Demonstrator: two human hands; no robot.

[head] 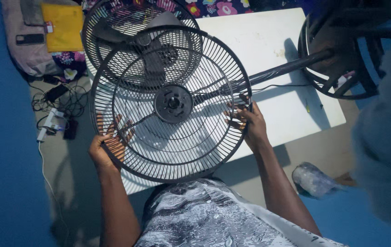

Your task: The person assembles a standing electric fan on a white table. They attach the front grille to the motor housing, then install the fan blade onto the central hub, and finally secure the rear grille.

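Single head camera, looking steeply down, close over white table and own lap.

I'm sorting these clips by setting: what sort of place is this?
Likely a room in a home, not a workshop. A dismantled stand fan lies on a white table, both hands holding its front grille; flowered fabric and a power strip lie nearby.
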